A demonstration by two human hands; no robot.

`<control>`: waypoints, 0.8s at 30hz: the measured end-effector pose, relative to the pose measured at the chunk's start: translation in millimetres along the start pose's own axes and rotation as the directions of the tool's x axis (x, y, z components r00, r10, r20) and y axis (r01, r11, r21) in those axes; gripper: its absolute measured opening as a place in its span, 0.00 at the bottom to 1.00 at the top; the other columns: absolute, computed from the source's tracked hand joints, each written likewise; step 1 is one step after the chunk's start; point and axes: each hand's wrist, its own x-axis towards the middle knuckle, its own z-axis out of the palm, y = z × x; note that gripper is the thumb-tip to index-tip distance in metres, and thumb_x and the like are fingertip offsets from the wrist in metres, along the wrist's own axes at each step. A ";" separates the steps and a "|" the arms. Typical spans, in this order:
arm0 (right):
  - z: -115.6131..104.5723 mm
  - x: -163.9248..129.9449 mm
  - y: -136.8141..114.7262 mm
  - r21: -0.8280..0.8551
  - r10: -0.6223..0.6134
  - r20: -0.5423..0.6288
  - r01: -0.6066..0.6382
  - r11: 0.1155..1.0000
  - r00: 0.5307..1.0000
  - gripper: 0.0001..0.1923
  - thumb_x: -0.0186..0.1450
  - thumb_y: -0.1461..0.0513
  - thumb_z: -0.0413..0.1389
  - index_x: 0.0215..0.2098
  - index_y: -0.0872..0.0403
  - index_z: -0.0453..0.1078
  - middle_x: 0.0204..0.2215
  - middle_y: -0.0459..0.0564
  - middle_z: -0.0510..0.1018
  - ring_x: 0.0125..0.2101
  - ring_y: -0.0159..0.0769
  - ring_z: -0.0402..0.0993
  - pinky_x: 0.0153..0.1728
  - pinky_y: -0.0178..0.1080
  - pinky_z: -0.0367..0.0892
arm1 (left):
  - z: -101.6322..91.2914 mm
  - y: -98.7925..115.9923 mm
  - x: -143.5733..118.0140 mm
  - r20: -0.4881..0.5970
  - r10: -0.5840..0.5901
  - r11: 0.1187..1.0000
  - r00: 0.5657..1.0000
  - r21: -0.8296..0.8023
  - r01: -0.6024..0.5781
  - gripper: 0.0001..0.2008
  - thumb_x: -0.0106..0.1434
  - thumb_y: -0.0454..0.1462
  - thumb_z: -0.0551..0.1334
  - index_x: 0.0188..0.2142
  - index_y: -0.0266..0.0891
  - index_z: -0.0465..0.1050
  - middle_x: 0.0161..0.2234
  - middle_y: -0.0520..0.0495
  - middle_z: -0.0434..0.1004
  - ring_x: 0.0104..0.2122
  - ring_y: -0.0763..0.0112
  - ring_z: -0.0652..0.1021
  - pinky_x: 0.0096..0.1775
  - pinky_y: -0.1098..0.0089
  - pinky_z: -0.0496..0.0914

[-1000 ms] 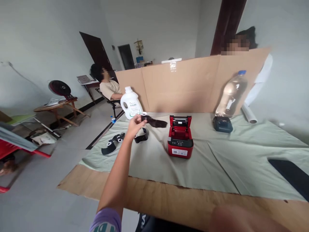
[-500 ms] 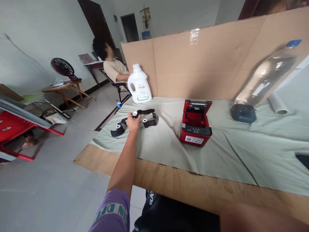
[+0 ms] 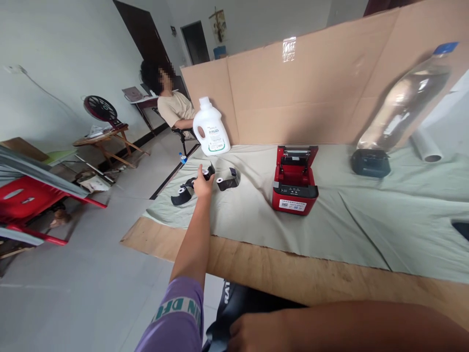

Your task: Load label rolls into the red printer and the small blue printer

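Left hand (image 3: 202,186), arm stretched far over the cloth-covered table (image 3: 366,234), is loosely closed with the index finger raised; it touches a black-wrapped roll (image 3: 208,172) at its fingertips, though whether it grips the roll cannot be told. A second black-wrapped roll (image 3: 182,194) lies just left of the hand, and a third black-wrapped roll (image 3: 227,181) lies just right of it, both flat on the cloth with their white cores showing. Beyond the hand, a white jug (image 3: 211,128) stands upright and capped against the cardboard screen (image 3: 311,93). Right of the rolls, well apart from the hand, a red printer (image 3: 295,181) sits with its lid raised; its paper bay is dark and its contents cannot be made out. Farther right, a clear bottle (image 3: 403,105) with a blue cap leans over a small dark device (image 3: 370,164). Right hand (image 3: 252,335) rests near the lower edge, close to the body, its fingers mostly out of view.
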 end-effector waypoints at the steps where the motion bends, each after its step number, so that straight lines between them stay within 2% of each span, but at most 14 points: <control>1: 0.3 1.5 3.2 -0.053 -0.004 -0.022 0.003 0.999 1.000 0.24 0.68 0.67 0.53 0.16 0.49 0.52 0.20 0.46 0.73 0.23 0.32 0.67 0.29 0.36 0.67 | 0.5 0.8 -1.0 0.019 0.009 1.000 1.000 0.018 -0.010 0.31 0.61 0.49 0.66 0.61 0.42 0.67 0.47 0.32 0.80 0.49 0.43 0.78 0.47 0.55 0.70; 4: 1.3 0.2 7.5 -0.126 0.027 -0.064 -0.035 0.991 0.998 0.17 0.70 0.65 0.51 0.23 0.50 0.59 0.24 0.46 0.76 0.25 0.33 0.69 0.29 0.37 0.65 | 0.8 1.3 -3.3 0.030 0.070 0.997 0.997 0.040 -0.071 0.24 0.65 0.50 0.62 0.56 0.42 0.72 0.49 0.32 0.80 0.50 0.44 0.78 0.47 0.56 0.70; 7: 5.7 -2.1 8.2 -0.125 0.038 -0.048 -0.043 0.991 0.998 0.15 0.71 0.64 0.52 0.24 0.51 0.60 0.25 0.46 0.77 0.25 0.32 0.69 0.30 0.36 0.64 | 0.3 0.1 -2.4 -0.009 0.103 0.995 0.995 0.019 -0.102 0.19 0.67 0.47 0.59 0.52 0.40 0.76 0.46 0.33 0.82 0.49 0.48 0.79 0.48 0.59 0.69; 10: 9.6 -1.7 9.0 -0.117 0.046 -0.034 -0.049 0.992 0.998 0.17 0.71 0.63 0.52 0.24 0.51 0.60 0.24 0.46 0.76 0.24 0.31 0.68 0.30 0.35 0.64 | 1.6 -0.2 0.9 -0.027 0.126 0.992 0.992 -0.016 -0.126 0.19 0.67 0.46 0.60 0.51 0.39 0.76 0.45 0.34 0.82 0.48 0.51 0.80 0.49 0.61 0.70; 12: 9.3 -1.5 9.3 -0.129 0.043 -0.041 -0.048 0.991 0.998 0.17 0.71 0.62 0.52 0.23 0.51 0.60 0.24 0.46 0.76 0.25 0.31 0.68 0.30 0.35 0.64 | 3.6 0.2 2.4 0.011 0.118 0.993 0.993 -0.029 -0.118 0.18 0.66 0.45 0.61 0.51 0.39 0.77 0.44 0.35 0.83 0.47 0.51 0.80 0.48 0.61 0.70; 16: 5.4 -2.8 8.2 -0.202 0.003 -0.072 -0.018 0.979 0.997 0.18 0.71 0.60 0.53 0.23 0.51 0.62 0.28 0.46 0.79 0.27 0.33 0.69 0.28 0.38 0.62 | 3.1 1.2 -0.9 0.035 0.073 0.997 0.997 -0.001 -0.073 0.20 0.64 0.46 0.63 0.52 0.40 0.77 0.46 0.34 0.82 0.50 0.48 0.79 0.49 0.58 0.70; 18: 5.2 -3.3 7.9 -0.230 -0.014 -0.075 -0.003 0.973 0.997 0.18 0.71 0.60 0.54 0.22 0.51 0.62 0.31 0.45 0.80 0.28 0.33 0.69 0.27 0.39 0.62 | -2.7 3.0 -4.9 0.025 0.072 0.997 0.997 0.034 -0.073 0.24 0.63 0.47 0.64 0.55 0.40 0.75 0.49 0.33 0.80 0.51 0.45 0.78 0.50 0.56 0.70; 20: 7.3 -3.2 8.5 -0.228 -0.019 -0.069 0.003 0.974 0.997 0.18 0.70 0.61 0.54 0.21 0.51 0.62 0.31 0.45 0.80 0.27 0.33 0.69 0.27 0.39 0.62 | -12.3 6.6 -8.0 -0.028 0.124 0.991 0.992 0.047 -0.122 0.26 0.62 0.46 0.65 0.58 0.41 0.73 0.53 0.34 0.78 0.51 0.45 0.77 0.49 0.57 0.70; 22: 10.9 -2.8 9.9 -0.208 -0.006 -0.065 -0.007 0.978 0.998 0.17 0.69 0.62 0.55 0.22 0.51 0.62 0.29 0.45 0.80 0.27 0.33 0.69 0.27 0.38 0.62 | -23.5 11.4 -8.5 -0.133 0.204 0.979 0.970 0.013 -0.204 0.23 0.64 0.44 0.63 0.58 0.43 0.73 0.56 0.37 0.76 0.50 0.50 0.78 0.47 0.60 0.71; 23: 12.7 -2.6 10.8 -0.194 0.003 -0.066 -0.016 0.981 0.998 0.16 0.69 0.62 0.55 0.23 0.51 0.63 0.28 0.45 0.80 0.26 0.33 0.69 0.28 0.37 0.63 | -28.7 13.8 -7.8 -0.159 0.240 0.969 0.958 -0.026 -0.248 0.21 0.65 0.43 0.60 0.56 0.43 0.74 0.55 0.38 0.76 0.48 0.53 0.79 0.46 0.62 0.71; 24: 14.4 -2.4 11.8 -0.183 0.015 -0.071 -0.028 0.983 0.997 0.15 0.69 0.62 0.55 0.24 0.51 0.63 0.27 0.45 0.79 0.26 0.33 0.69 0.28 0.37 0.63 | -33.0 15.9 -6.6 -0.134 0.272 0.955 0.953 -0.082 -0.285 0.18 0.66 0.42 0.59 0.53 0.42 0.76 0.54 0.40 0.78 0.44 0.57 0.80 0.44 0.64 0.72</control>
